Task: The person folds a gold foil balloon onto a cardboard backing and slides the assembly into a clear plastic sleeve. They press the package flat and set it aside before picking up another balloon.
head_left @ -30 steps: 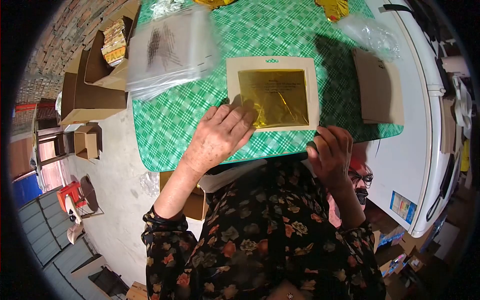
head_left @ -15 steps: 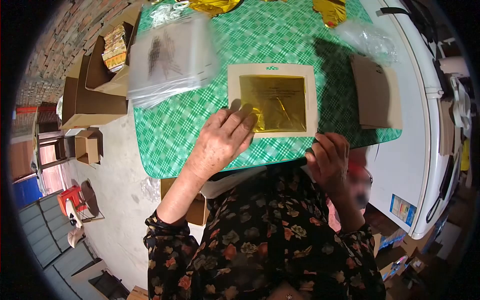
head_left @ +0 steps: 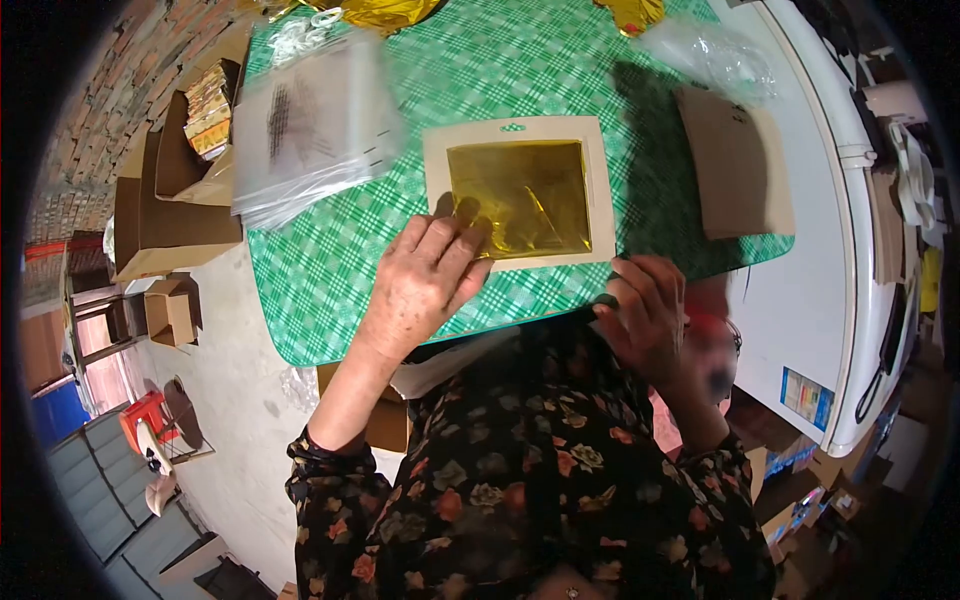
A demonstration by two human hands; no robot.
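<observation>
A beige card (head_left: 438, 165) with a slotted hanging hole lies on the green checked table. Shiny gold foil (head_left: 530, 195), creased by diagonal wrinkles, covers its middle. My left hand (head_left: 425, 275) has its fingertips together on the foil's lower left corner, with the thumb by the card's bottom edge. Just off the card's lower right corner, my right hand (head_left: 648, 310) is curled at the table edge, fingers bent toward the thumb. Something small and dark shows at its fingertips, too unclear to name.
Clear plastic sleeves (head_left: 310, 120) are stacked at the left. Brown card sheets (head_left: 735, 165) lie at the right edge, below a crumpled clear bag (head_left: 715, 55). More gold foil (head_left: 395, 12) is at the far edge. Cardboard boxes (head_left: 180, 215) stand left of the table.
The view has shifted slightly, so the table and its contents appear farther left. Both hands keep nearly the same places at the card.
</observation>
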